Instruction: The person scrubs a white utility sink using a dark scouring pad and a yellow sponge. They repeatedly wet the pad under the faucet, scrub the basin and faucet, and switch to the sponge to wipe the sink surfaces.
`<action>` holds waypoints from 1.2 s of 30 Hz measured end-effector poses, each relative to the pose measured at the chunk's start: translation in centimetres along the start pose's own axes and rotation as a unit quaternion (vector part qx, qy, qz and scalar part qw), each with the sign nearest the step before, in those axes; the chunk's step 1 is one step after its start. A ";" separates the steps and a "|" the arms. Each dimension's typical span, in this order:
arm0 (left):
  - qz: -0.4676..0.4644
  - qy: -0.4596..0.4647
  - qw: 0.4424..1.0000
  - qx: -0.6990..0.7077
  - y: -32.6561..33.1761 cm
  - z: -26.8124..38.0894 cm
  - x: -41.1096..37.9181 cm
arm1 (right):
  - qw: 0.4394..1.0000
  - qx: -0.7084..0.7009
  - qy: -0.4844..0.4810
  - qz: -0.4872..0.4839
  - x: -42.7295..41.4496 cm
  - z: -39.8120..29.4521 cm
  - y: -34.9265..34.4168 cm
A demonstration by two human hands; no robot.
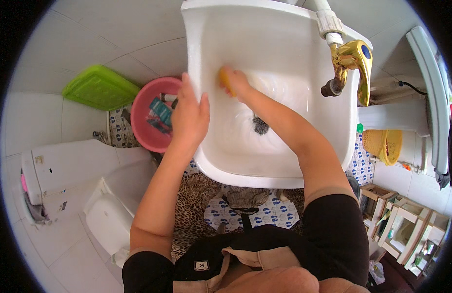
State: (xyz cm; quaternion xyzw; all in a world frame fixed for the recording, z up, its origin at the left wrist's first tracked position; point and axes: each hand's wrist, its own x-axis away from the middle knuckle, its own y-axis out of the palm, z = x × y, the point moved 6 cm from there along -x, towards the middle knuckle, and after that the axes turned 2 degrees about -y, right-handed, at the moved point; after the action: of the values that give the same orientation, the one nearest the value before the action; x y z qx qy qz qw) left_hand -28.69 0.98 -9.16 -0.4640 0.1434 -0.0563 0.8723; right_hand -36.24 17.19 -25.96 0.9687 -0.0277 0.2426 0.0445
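A white ceramic basin [281,154] stands directly before me, its inner surface wet and streaked. My right hand [237,82] is inside it, pressing what looks like a yellow sponge [226,80] to the left part of the bowl; motion blurs both. Below that forearm, a dark, grey, mesh-like lump [261,126] covers the drain; I cannot tell whether it is a strainer or a scourer. My left hand [191,115] holds nothing, its thumb apart from the fingers, at the basin's left rim. Whether it touches the rim is unclear.
A gold-coloured tap [348,66] juts over the basin's right side. At left are a pink tub [138,121] with packages in it, a green plastic lid [101,88] and a white toilet [109,219]. A yellow basket [374,143] and wooden-framed shelves [401,223] are at right.
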 end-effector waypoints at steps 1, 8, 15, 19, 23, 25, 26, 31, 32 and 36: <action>-0.002 -0.005 1.000 -0.004 0.2 -0.3 0.1 | 1.000 0.016 -0.007 0.001 0.8 -0.5 0.7; -0.001 -0.005 1.000 -0.004 0.2 0.0 0.0 | 0.997 -0.027 -0.069 0.017 1.1 -2.6 0.2; -0.012 -0.030 0.999 0.002 0.0 -0.6 0.4 | 0.986 0.158 -0.059 0.006 3.6 -0.1 1.4; -0.045 -0.068 0.995 0.065 0.0 0.2 -0.1 | 0.973 0.153 -0.152 0.076 -0.6 -0.9 -0.5; 0.006 -0.002 1.000 -0.007 0.2 -0.5 0.1 | 0.967 0.194 -0.150 0.065 0.9 2.6 0.8; -0.004 -0.021 1.000 -0.008 0.3 -0.5 0.2 | 0.967 0.219 -0.127 0.011 2.9 3.5 1.3; -0.006 -0.024 1.000 -0.003 0.2 -0.5 0.2 | 0.967 0.223 -0.125 -0.005 3.4 3.1 1.4; -0.011 -0.015 1.000 -0.003 -0.2 0.2 0.0 | 0.968 0.155 -0.143 0.139 -0.5 -0.3 0.0; -0.006 -0.009 1.000 -0.004 -0.2 0.2 0.0 | 0.959 0.180 -0.158 0.148 -0.4 -0.3 0.2; -0.005 -0.022 1.000 0.000 0.1 -0.7 0.3 | 0.971 0.203 -0.125 0.018 4.3 3.8 2.0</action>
State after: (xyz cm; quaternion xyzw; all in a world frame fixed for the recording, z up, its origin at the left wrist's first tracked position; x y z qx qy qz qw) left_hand -28.65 0.42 -9.61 -0.4662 0.1216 -0.0501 0.8748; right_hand -30.86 14.69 -27.11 0.9795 -0.0006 0.1213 -0.1608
